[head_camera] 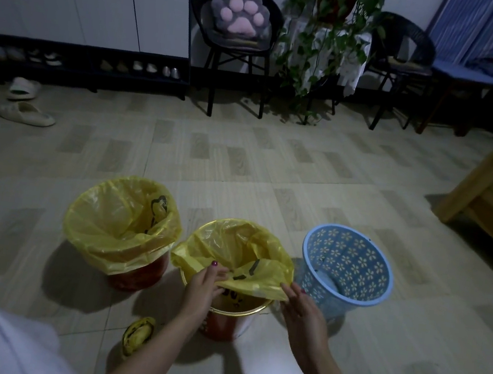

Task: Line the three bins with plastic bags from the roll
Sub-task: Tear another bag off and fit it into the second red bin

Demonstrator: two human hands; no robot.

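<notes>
Roll of yellow bags on floor tiles, nearest, left of left forearm. Left hand pinches near hem of yellow bag at middle red bin; right hand pinches same hem at its right corner, hem lifted off near rim. Left red bin fully lined. Blue flower-pattern basket right, unlined

Three bins stand in a row on the floor: lined bin left, middle bin beside it, basket right; bag roll in front.
</notes>
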